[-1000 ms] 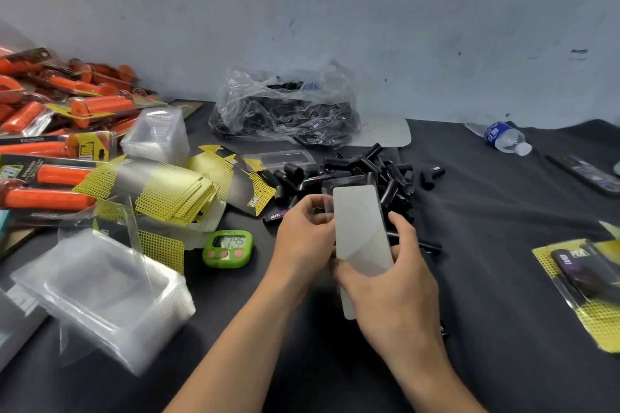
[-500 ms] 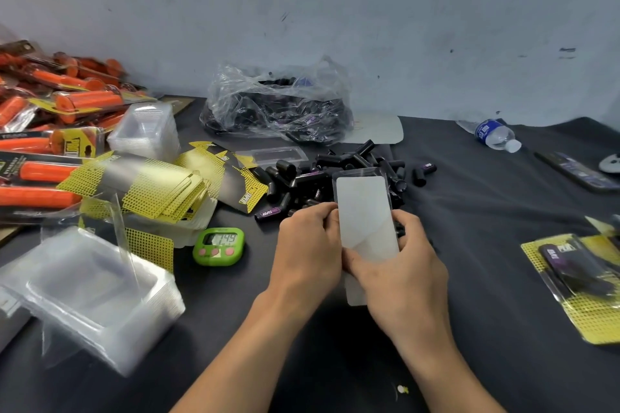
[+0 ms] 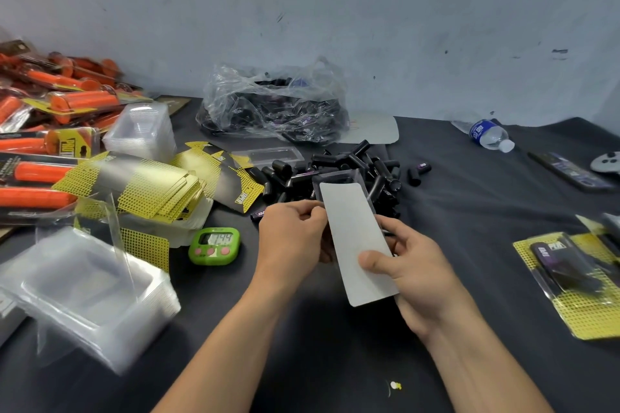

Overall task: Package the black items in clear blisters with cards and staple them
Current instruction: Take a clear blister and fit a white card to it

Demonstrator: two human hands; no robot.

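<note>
A grey-white card (image 3: 352, 228) stands tilted in the middle, its blank back toward me, with a clear blister (image 3: 335, 177) showing at its top edge. My right hand (image 3: 412, 275) grips the card's lower part, thumb on its face. My left hand (image 3: 292, 238) pinches the card's left edge. Behind them lies a pile of black tube-shaped items (image 3: 355, 168) on the dark table (image 3: 469, 211). Yellow-and-black printed cards (image 3: 144, 184) lie stacked at the left. Stacks of clear blisters (image 3: 80, 288) sit at the near left.
A plastic bag of black items (image 3: 271, 107) lies at the back. Orange-handled packaged goods (image 3: 50, 131) fill the far left. A green timer (image 3: 214, 245) sits near my left hand. Finished packs (image 3: 577, 275) lie at right, a water bottle (image 3: 486, 134) behind them.
The card and blister have tilted, with the card's lower end swung right. My right thumb now lies on the card's face and my left hand has slipped to its left edge.
</note>
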